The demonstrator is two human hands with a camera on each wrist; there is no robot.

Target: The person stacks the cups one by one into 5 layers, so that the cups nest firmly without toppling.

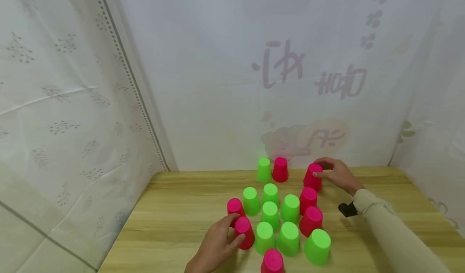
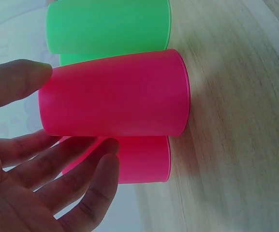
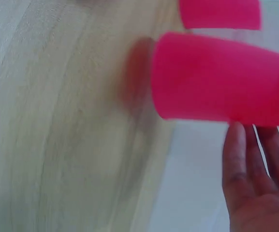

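Observation:
My left hand (image 1: 216, 244) holds an upside-down pink cup (image 1: 245, 234) at the left front of the group, thumb on one side and fingers on the other. Just behind it another pink cup (image 1: 235, 206) stands close to the fingers. At the back right, my right hand (image 1: 340, 176) grips a pink cup (image 1: 312, 177) near its narrow top. In the right wrist view that pink cup (image 3: 216, 79) appears slightly raised, with a shadow beside its rim. Two pink cups (image 1: 308, 200) (image 1: 311, 220) stand in front of it.
Several upside-down green cups (image 1: 270, 216) stand in the middle, and one green cup (image 1: 317, 246) is at the front right. A pink cup (image 1: 273, 261) is at the near edge. A green cup (image 1: 264, 170) and a pink cup (image 1: 280, 170) stand by the back curtain (image 1: 218, 103).

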